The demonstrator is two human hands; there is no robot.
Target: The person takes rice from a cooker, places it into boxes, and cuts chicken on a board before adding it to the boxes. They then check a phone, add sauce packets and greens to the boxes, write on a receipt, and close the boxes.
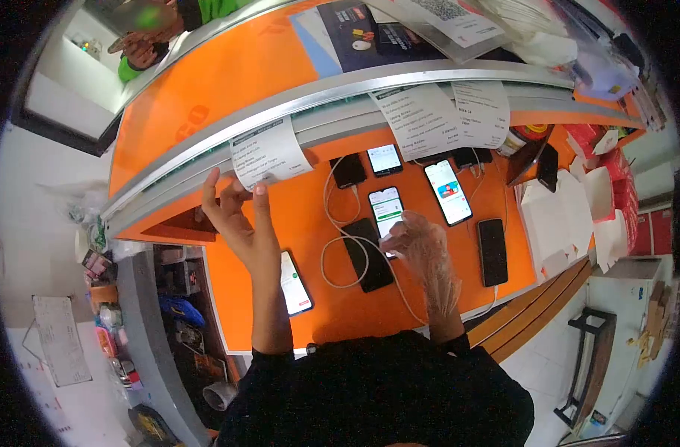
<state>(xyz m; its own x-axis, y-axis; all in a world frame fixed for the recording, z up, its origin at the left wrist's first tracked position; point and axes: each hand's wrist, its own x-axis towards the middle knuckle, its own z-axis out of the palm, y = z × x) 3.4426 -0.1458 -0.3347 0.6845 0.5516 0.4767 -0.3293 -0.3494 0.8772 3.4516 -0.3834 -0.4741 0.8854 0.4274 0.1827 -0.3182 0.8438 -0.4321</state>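
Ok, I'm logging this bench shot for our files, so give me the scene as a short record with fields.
Left hand: hand at the lower edge of a paper slip; grip unclear
Right hand: clear-gloved hand, over a lit phone; contact unclear
Cable: white cable looped across a dark phone
Surface: orange desk
Lit phones: four

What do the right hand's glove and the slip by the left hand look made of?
Glove: likely thin, glossy clear plastic; skin shows through its shiny wrinkles.
Slip by the left hand: apparently thin matte paper; it is printed and curls.
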